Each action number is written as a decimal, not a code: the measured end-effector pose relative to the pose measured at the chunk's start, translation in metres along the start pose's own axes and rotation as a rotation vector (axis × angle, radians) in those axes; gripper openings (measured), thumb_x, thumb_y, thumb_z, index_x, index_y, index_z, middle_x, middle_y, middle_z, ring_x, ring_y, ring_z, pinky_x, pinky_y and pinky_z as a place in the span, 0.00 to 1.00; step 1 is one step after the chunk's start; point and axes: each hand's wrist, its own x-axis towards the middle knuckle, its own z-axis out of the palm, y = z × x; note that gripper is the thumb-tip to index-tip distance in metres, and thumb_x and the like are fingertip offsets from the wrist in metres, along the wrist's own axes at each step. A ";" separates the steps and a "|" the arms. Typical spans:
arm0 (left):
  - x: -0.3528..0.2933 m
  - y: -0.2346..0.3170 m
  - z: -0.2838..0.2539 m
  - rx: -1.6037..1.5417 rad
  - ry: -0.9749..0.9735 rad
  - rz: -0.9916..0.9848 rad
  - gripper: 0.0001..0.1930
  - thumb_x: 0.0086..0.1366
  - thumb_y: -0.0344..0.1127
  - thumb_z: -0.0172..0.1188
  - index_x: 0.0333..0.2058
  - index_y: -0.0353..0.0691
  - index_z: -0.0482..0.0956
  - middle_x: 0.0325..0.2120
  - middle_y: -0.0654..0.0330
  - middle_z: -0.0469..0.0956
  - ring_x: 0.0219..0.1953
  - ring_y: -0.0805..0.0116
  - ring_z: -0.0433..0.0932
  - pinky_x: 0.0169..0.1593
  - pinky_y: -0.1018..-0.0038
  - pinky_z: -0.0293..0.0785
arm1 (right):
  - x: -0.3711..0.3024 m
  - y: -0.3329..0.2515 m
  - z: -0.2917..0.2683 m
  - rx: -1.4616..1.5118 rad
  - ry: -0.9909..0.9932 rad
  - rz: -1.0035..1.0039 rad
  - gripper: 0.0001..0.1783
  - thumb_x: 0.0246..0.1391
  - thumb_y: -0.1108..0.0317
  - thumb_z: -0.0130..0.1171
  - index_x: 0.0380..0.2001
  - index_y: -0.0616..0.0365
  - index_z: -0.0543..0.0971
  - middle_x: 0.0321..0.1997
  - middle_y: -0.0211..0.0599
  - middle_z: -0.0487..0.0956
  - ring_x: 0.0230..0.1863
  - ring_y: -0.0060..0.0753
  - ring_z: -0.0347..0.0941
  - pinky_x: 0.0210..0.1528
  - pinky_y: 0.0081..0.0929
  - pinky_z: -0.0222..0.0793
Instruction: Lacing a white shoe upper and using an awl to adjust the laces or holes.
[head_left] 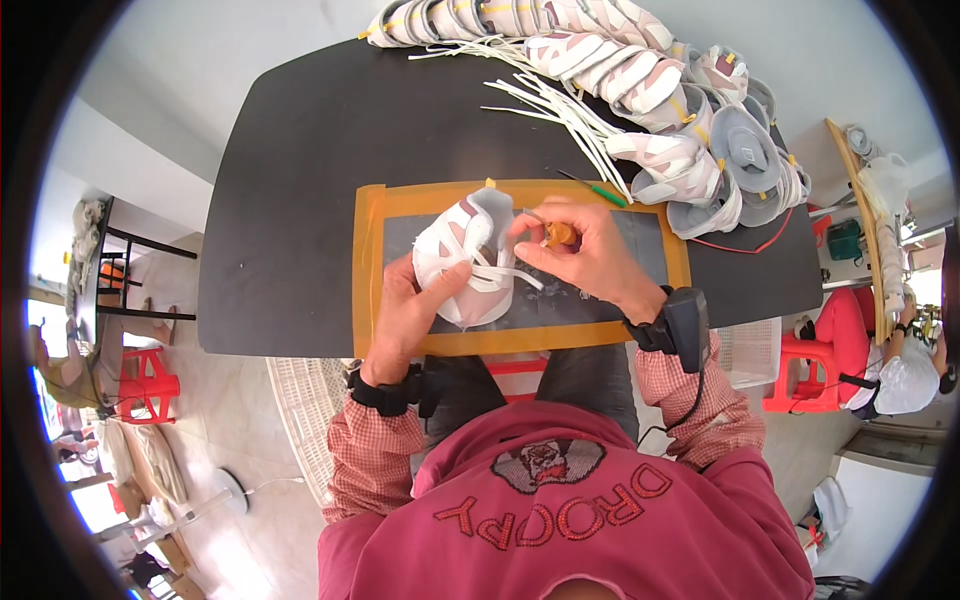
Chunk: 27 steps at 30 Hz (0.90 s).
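Observation:
My left hand is closed on the lower left side of a white and pinkish shoe upper, with its thumb across the front. A white lace runs crosswise through the upper, and its loose end sticks out to the right. Beside the upper's right edge, my right hand grips a small awl by its amber handle. The awl's thin shaft points left toward the upper; its tip is too small to make out. Under both hands lies a grey work mat bordered with orange-brown tape.
A green-handled tool lies beyond the mat on the black table. Loose white laces and several shoe uppers crowd the back right. A red cord lies near the right edge. Other people sit on red stools at both sides.

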 end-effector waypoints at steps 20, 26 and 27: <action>-0.002 0.012 0.021 -0.186 -0.074 0.132 0.38 0.60 0.29 0.64 0.64 0.33 0.53 0.58 0.51 0.66 0.59 0.66 0.68 0.58 0.68 0.67 | -0.036 -0.018 0.061 0.706 0.433 0.157 0.06 0.58 0.73 0.59 0.33 0.63 0.72 0.27 0.29 0.74 0.18 0.15 0.66 0.17 0.13 0.56; -0.014 0.006 0.025 0.116 0.092 0.170 0.23 0.56 0.28 0.68 0.49 0.31 0.73 0.38 0.59 0.81 0.40 0.73 0.79 0.48 0.75 0.74 | -0.037 -0.017 0.084 0.648 0.477 0.046 0.06 0.59 0.75 0.57 0.36 0.67 0.72 0.31 0.35 0.76 0.21 0.21 0.74 0.21 0.15 0.66; -0.014 0.006 0.024 0.117 0.094 0.172 0.23 0.56 0.28 0.68 0.49 0.31 0.73 0.38 0.59 0.81 0.40 0.73 0.79 0.48 0.75 0.74 | -0.038 -0.017 0.085 0.652 0.456 0.033 0.07 0.59 0.75 0.56 0.38 0.68 0.72 0.32 0.36 0.76 0.22 0.22 0.75 0.23 0.16 0.69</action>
